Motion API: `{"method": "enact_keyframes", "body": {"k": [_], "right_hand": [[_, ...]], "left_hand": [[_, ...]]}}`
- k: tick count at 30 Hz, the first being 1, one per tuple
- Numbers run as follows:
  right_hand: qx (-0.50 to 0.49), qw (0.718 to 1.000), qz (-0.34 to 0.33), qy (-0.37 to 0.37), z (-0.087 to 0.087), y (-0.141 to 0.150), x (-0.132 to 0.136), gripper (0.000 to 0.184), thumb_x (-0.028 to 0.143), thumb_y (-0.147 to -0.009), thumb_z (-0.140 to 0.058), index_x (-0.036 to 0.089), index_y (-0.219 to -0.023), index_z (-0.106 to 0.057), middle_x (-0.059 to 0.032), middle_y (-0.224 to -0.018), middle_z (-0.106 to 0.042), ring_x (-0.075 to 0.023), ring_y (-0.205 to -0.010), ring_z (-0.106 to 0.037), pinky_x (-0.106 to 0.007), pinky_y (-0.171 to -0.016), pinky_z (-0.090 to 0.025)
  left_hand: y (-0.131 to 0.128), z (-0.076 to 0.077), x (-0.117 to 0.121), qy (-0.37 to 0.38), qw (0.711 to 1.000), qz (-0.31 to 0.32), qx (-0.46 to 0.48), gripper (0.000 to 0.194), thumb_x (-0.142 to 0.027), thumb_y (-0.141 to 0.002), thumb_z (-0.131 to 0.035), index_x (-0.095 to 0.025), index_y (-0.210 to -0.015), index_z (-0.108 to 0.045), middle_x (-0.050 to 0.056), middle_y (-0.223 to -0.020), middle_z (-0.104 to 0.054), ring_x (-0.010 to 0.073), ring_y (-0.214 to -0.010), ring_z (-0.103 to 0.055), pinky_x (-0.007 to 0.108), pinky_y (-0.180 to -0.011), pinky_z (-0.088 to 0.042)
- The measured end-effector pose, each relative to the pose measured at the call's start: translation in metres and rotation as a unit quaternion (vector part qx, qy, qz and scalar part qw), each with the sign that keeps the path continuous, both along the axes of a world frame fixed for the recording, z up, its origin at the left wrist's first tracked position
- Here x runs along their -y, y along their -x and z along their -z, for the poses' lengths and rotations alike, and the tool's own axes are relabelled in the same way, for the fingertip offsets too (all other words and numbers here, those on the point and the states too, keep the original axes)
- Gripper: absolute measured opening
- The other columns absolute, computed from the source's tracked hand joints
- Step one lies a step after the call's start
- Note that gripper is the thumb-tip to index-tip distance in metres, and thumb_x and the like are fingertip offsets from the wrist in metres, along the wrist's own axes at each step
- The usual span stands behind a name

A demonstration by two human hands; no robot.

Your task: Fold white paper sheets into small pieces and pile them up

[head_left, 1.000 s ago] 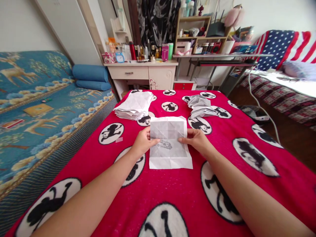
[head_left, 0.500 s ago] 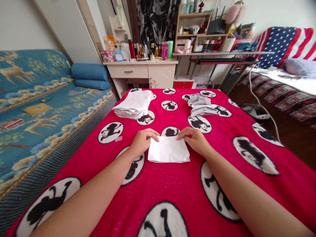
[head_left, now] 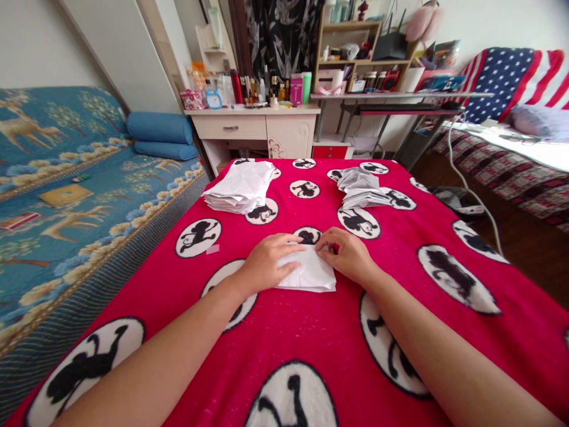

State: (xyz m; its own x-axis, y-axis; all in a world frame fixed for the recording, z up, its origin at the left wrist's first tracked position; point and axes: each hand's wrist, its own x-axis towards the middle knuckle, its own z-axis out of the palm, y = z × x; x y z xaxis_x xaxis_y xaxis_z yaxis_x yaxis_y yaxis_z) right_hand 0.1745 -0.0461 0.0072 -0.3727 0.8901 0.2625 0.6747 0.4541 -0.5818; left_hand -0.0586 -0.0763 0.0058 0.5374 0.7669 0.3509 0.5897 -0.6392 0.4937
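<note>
A folded sheet of white paper (head_left: 313, 276) lies on the red cloth (head_left: 284, 338) in front of me, with faint crease lines across it. My left hand (head_left: 273, 261) rests over its left part, fingers stretched out flat and apart, covering that side. At the paper's upper right edge, my right hand (head_left: 347, 252) is closed in a pinch, thumb and forefinger on the paper. Farther off to the left is a stack of white paper sheets (head_left: 240, 187). A smaller pile of folded papers (head_left: 362, 188) lies farther off to the right.
A blue patterned sofa (head_left: 89, 196) runs along the left. Behind the cloth-covered surface stand a white dresser (head_left: 249, 127) crowded with bottles and a desk (head_left: 400, 95) with shelves. A white cable (head_left: 471, 184) hangs at the right beside a bed.
My left hand has moved right, from pinching the upper left corner to lying flat on the paper. My right hand has shifted slightly left along the upper edge.
</note>
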Motion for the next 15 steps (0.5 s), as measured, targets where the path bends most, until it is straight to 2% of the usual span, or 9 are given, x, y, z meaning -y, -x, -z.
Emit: {"method": "enact_keyframes", "body": {"k": [1, 3, 5, 8, 10, 11, 13, 15], "right_hand": [[-0.001, 1.000, -0.005, -0.003, 0.000, 0.000, 0.000, 0.012, 0.018, -0.074, -0.062, 0.021, -0.080, -0.072, -0.0039, -0.088, -0.065, -0.0150, -0.075, -0.057, -0.026, -0.068, -0.044], [-0.003, 1.000, -0.007, -0.003, 0.002, -0.001, -0.002, 0.013, 0.018, -0.075, -0.062, 0.021, -0.083, -0.072, -0.0045, -0.090, -0.066, -0.0149, -0.074, -0.057, -0.026, -0.068, -0.044], [-0.012, 1.000, 0.002, 0.002, 0.002, -0.001, -0.004, 0.018, 0.019, -0.074, -0.064, 0.020, -0.090, -0.072, -0.0050, -0.090, -0.067, -0.0151, -0.072, -0.057, -0.027, -0.068, -0.045], [-0.072, 0.997, 0.026, 0.020, -0.009, 0.006, 0.000, 0.020, 0.022, -0.074, -0.065, 0.018, -0.093, -0.071, -0.0055, -0.087, -0.069, -0.0162, -0.073, -0.057, -0.028, -0.070, -0.045], [-0.128, 0.989, 0.007, 0.074, -0.030, 0.014, 0.014, 0.012, 0.027, -0.075, -0.066, 0.018, -0.083, -0.070, -0.0039, -0.077, -0.068, -0.0158, -0.070, -0.058, -0.028, -0.068, -0.045], [-0.157, 0.979, -0.042, 0.120, -0.046, 0.017, 0.024, 0.013, 0.031, -0.077, -0.067, 0.018, -0.077, -0.070, -0.0028, -0.071, -0.066, -0.0150, -0.067, -0.057, -0.026, -0.064, -0.045], [-0.217, 0.937, -0.170, 0.214, -0.082, 0.022, 0.049, 0.024, 0.041, -0.079, -0.066, 0.019, -0.067, -0.067, -0.0018, -0.065, -0.064, -0.0138, -0.062, -0.056, -0.025, -0.058, -0.044], [-0.240, 0.895, -0.276, 0.257, -0.117, 0.020, 0.073, 0.031, 0.049, -0.077, -0.068, 0.021, -0.064, -0.068, -0.0019, -0.061, -0.062, -0.0144, -0.060, -0.058, -0.025, -0.056, -0.045]], "left_hand": [[-0.004, 0.001, 0.003, 0.011, 0.998, 0.037, -0.051, 0.051, -0.041, -0.084, -0.061, -0.023, -0.131, -0.057, 0.010, -0.144, -0.049, 0.0267, -0.135, -0.043, 0.044, -0.115, -0.028], [-0.009, 0.004, 0.009, 0.033, 0.992, 0.049, -0.110, 0.072, -0.052, -0.085, -0.057, -0.024, -0.148, -0.034, 0.010, -0.157, -0.030, 0.0291, -0.145, -0.025, 0.050, -0.119, -0.016], [-0.011, 0.006, 0.011, 0.046, 0.988, 0.046, -0.142, 0.075, -0.055, -0.089, -0.049, -0.026, -0.152, -0.023, 0.009, -0.160, -0.019, 0.0297, -0.148, -0.014, 0.053, -0.119, -0.010], [-0.011, 0.007, 0.011, 0.051, 0.986, 0.046, -0.154, 0.073, -0.056, -0.090, -0.045, -0.027, -0.152, -0.021, 0.008, -0.161, -0.016, 0.0309, -0.149, -0.010, 0.055, -0.119, -0.008], [-0.011, 0.008, 0.011, 0.047, 0.987, 0.049, -0.142, 0.072, -0.056, -0.089, -0.047, -0.026, -0.151, -0.025, 0.010, -0.160, -0.019, 0.0322, -0.148, -0.012, 0.057, -0.118, -0.009], [-0.010, 0.009, 0.011, 0.043, 0.989, 0.050, -0.130, 0.072, -0.056, -0.089, -0.048, -0.025, -0.151, -0.027, 0.011, -0.159, -0.022, 0.0332, -0.148, -0.015, 0.058, -0.118, -0.011], [-0.010, 0.009, 0.011, 0.029, 0.995, 0.046, -0.089, 0.070, -0.054, -0.088, -0.051, -0.024, -0.149, -0.033, 0.012, -0.156, -0.030, 0.0345, -0.145, -0.023, 0.057, -0.117, -0.015], [-0.010, 0.009, 0.012, 0.015, 0.998, 0.040, -0.053, 0.066, -0.052, -0.089, -0.052, -0.024, -0.147, -0.037, 0.012, -0.154, -0.035, 0.0348, -0.143, -0.029, 0.056, -0.117, -0.018]]}}
